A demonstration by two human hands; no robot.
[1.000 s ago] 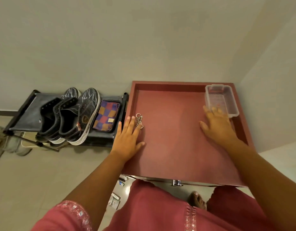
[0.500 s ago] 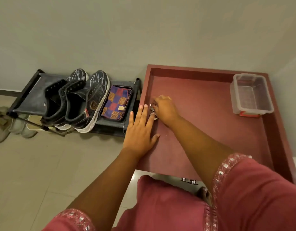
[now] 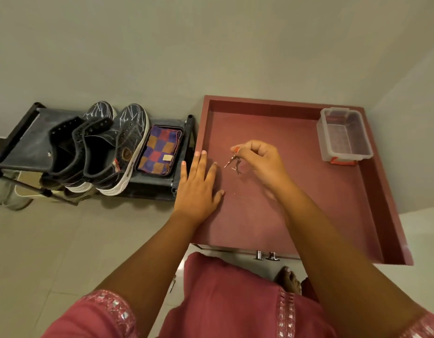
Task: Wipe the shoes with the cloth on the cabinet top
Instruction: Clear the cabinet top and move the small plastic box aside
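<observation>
A pair of dark shoes (image 3: 101,147) with white soles stands on a black shoe rack (image 3: 23,147) left of the red cabinet top (image 3: 296,191). A folded checkered cloth (image 3: 160,150) lies in a tray on the rack beside the shoes. My left hand (image 3: 199,189) rests flat, fingers straight, on the cabinet top's left edge. My right hand (image 3: 260,162) pinches a small bunch of keys (image 3: 233,162) and holds it just above the cabinet top.
A clear plastic box (image 3: 345,135) with a red latch sits at the cabinet top's far right corner. The top has a raised rim. Pale shoes (image 3: 8,193) lie on the floor under the rack. Walls close in behind and to the right.
My right hand crossed from beside the plastic box to the keys, pinched them and lifted them off the cabinet top. My left hand stayed flat in place.
</observation>
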